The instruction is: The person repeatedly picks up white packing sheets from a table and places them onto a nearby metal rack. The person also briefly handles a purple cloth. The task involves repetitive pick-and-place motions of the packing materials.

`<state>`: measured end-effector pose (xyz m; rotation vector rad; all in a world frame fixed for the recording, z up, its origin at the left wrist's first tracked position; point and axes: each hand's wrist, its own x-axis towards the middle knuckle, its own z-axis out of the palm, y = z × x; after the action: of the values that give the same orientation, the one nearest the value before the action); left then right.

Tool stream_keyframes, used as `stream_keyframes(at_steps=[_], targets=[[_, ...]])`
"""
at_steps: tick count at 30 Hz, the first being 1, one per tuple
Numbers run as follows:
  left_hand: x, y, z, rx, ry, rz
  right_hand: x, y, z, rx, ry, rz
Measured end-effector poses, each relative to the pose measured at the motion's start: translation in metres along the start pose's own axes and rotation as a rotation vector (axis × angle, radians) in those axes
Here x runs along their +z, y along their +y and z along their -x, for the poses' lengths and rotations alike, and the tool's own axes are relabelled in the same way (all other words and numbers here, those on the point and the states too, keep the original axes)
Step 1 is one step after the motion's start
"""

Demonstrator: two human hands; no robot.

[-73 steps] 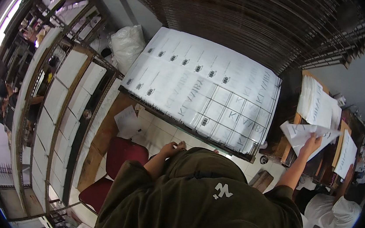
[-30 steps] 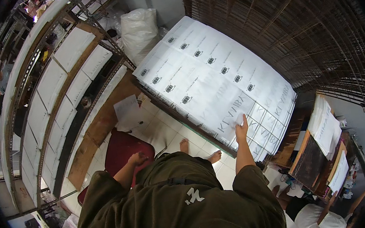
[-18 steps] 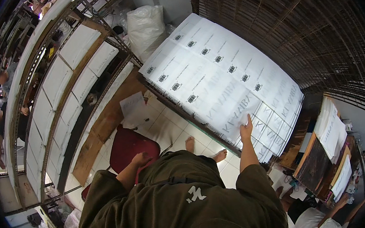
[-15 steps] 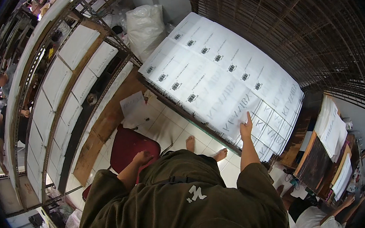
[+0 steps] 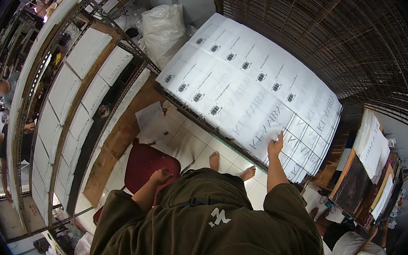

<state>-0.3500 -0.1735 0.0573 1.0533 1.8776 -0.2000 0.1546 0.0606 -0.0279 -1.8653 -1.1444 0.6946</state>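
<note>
Large white printed sheets (image 5: 219, 81) lie over a wide table, with small dark blocks and big grey lettering on them. Toward the near right they overlap in staggered edges. My right hand (image 5: 275, 146) is over this layered part, its index finger stretched out and touching or just above the paper; I see nothing gripped in it. My left hand (image 5: 160, 176) hangs beside the dark red chair (image 5: 144, 165), fingers curled in and nothing visible in them.
A metal shelf rack (image 5: 66, 99) with white stacks stands at left. Behind the table are a stuffed plastic sack (image 5: 164, 35) and wire racks (image 5: 351, 20). A loose sheet (image 5: 150, 120) lies past the chair. At right is a wooden stand (image 5: 353, 177) with papers; people work nearby.
My right hand has drawn slightly back toward me over the sheets, and its pointing finger now tilts right. My left hand has barely moved.
</note>
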Motion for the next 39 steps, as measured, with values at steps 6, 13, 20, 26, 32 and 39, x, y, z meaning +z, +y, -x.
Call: stream_keyframes(at_steps=[6, 13, 20, 26, 32, 39], targets=[[-0.001, 0.000, 0.004, -0.001, 0.006, -0.021, 0.001, -0.021, 0.003, 0.049, -0.033, -0.117], [-0.006, 0.013, 0.010, -0.010, -0.005, -0.051, -0.017, -0.070, 0.021, -0.037, -0.037, -0.194], [0.004, -0.003, -0.005, 0.049, 0.034, -0.055, -0.012, -0.066, 0.016, -0.150, 0.027, -0.180], [-0.011, 0.012, 0.006, -0.002, -0.014, -0.022, -0.002, -0.047, 0.006, -0.100, 0.003, -0.192], [-0.010, 0.012, 0.010, -0.051, -0.035, -0.036, -0.001, -0.053, 0.006, -0.093, 0.040, -0.174], [-0.010, 0.020, 0.011, -0.046, -0.042, -0.057, -0.003, -0.047, 0.011, -0.067, 0.048, -0.165]])
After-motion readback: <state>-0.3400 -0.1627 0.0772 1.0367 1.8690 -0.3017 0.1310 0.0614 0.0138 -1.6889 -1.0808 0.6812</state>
